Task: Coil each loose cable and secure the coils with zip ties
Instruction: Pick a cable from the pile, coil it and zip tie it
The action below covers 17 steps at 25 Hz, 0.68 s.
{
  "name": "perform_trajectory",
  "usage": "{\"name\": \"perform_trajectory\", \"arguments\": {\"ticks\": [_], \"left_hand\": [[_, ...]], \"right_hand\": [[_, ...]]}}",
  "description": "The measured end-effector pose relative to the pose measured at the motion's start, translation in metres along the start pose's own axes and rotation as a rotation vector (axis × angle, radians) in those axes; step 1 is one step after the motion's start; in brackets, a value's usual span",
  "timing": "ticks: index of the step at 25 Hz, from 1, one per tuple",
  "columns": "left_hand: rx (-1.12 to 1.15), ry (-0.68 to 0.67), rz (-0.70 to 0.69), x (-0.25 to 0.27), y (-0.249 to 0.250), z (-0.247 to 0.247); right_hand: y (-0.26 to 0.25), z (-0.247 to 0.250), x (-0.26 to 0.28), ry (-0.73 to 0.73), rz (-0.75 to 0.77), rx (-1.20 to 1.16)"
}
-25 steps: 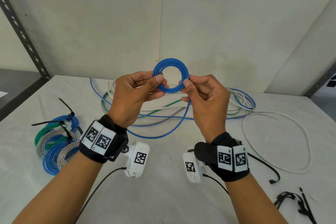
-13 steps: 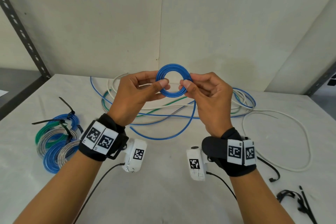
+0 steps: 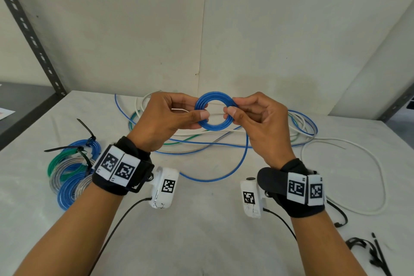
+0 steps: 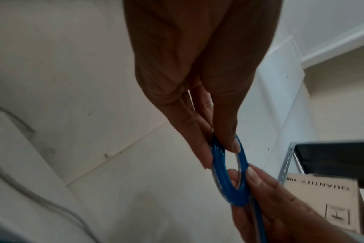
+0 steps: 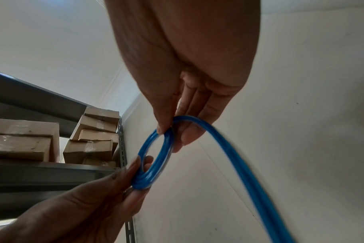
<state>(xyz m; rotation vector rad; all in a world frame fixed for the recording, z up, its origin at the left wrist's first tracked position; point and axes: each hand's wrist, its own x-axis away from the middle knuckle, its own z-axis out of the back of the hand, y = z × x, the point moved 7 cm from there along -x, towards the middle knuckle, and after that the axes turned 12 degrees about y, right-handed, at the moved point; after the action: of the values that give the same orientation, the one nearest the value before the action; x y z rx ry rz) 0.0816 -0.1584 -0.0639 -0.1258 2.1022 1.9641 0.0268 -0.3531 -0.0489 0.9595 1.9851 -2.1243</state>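
Note:
A small coil of blue cable (image 3: 215, 99) is held upright above the white table (image 3: 201, 231). My left hand (image 3: 202, 116) pinches its left side between thumb and fingers (image 4: 206, 148). On the coil's right side my right hand (image 3: 229, 111) pinches it as well (image 5: 166, 131). From the right hand the cable's loose tail (image 3: 244, 159) hangs down to the table and joins the tangle behind. The blue coil (image 4: 229, 177) shows edge-on in the left wrist view, and the blurred tail (image 5: 249, 172) runs down the right wrist view.
A tangle of loose blue, white, green and grey cables (image 3: 298, 125) lies at the back. Several tied coils (image 3: 71, 168) with black zip ties lie at the left. A long white cable (image 3: 378, 163) loops at the right; spare black zip ties (image 3: 371, 253) lie near the front right corner.
Both hands and the coil have sunk slightly and shifted right. The loose blue tail has been drawn in, and its loop on the table is shorter.

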Motion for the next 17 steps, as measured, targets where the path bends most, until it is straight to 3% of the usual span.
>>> {"name": "perform_trajectory", "arguments": {"ticks": [9, 17], "left_hand": [[0.121, -0.035, 0.069, 0.0006, -0.0002, -0.0039], [0.220, 0.024, 0.100, -0.0005, -0.0040, -0.0041]], "right_hand": [[-0.0035, 0.0001, 0.0028, 0.050, -0.031, -0.048], [-0.0013, -0.0033, 0.0055, 0.104, -0.056, -0.075]]}}
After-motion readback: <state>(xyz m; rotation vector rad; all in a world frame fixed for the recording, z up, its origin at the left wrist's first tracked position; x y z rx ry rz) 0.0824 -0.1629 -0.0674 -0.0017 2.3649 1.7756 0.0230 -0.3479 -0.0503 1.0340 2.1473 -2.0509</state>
